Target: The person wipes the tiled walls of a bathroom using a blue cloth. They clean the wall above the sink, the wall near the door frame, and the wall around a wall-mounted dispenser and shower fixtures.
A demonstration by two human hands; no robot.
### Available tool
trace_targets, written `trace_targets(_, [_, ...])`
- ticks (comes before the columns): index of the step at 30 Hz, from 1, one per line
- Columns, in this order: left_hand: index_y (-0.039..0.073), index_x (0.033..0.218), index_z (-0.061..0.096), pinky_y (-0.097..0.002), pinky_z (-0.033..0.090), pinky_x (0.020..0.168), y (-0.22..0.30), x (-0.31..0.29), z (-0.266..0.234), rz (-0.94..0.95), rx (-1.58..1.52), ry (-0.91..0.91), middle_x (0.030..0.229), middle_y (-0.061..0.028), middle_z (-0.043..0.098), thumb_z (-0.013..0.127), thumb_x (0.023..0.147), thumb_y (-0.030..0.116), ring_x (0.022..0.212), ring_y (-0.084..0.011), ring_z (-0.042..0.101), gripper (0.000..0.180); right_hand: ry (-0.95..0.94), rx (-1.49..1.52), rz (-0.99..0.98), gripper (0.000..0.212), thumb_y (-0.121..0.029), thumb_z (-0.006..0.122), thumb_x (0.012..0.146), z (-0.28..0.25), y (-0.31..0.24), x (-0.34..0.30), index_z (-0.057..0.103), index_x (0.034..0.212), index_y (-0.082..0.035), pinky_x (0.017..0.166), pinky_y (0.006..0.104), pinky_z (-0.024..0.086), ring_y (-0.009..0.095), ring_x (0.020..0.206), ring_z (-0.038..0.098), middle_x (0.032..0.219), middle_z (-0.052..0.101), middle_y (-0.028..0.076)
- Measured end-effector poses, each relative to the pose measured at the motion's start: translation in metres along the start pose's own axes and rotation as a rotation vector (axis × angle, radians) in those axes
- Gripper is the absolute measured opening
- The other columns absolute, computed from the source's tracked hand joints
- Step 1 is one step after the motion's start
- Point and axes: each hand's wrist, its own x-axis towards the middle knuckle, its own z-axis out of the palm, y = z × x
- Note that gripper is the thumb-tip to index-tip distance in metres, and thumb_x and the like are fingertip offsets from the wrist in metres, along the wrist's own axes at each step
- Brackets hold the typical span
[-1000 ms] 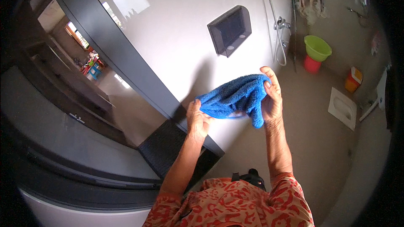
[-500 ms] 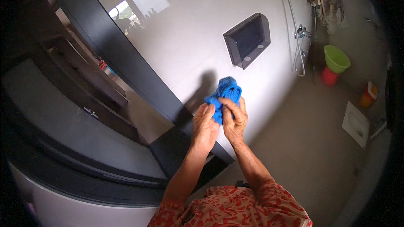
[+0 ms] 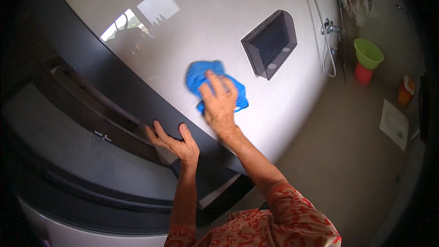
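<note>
Two hands up: right hand, fingers spread flat, presses a crumpled blue microfibre cloth on the glossy white wall tile; left hand below it, fingers hooked on the dark frame edge

- The right hand presses a cloth flat on the wall.
- The left hand grips the dark frame, left of the cloth.
- A recessed box sits right of the cloth.
- A basin rests on a bucket at far right.
</note>
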Motion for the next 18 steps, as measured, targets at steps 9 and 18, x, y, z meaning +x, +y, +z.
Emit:
trace_targets(9, [0.001,0.138,0.024,-0.0536,0.029,0.098,-0.014,-0.011,0.011,0.029,-0.061,0.067,0.138,-0.0302,0.013,0.056,0.089,0.028,0.126,-0.0409,0.023,0.064,0.153,-0.1,0.356,0.053,0.008,0.049,0.066,0.0,0.078,-0.078,0.049,0.117,-0.007,0.099,0.0442,0.024,0.036,0.114,0.041,0.131,0.043,0.018])
trace_targets(18, [0.001,0.139,0.02,-0.0579,0.016,0.103,-0.011,-0.009,0.013,-0.036,-0.214,0.029,0.14,-0.0295,0.012,0.05,0.091,0.033,0.13,-0.0413,0.015,0.065,0.296,0.224,0.823,0.045,-0.008,0.048,0.085,-0.002,0.08,-0.101,0.041,0.13,-0.004,0.105,0.042,0.021,0.036,0.122,0.036,0.132,0.041,0.021])
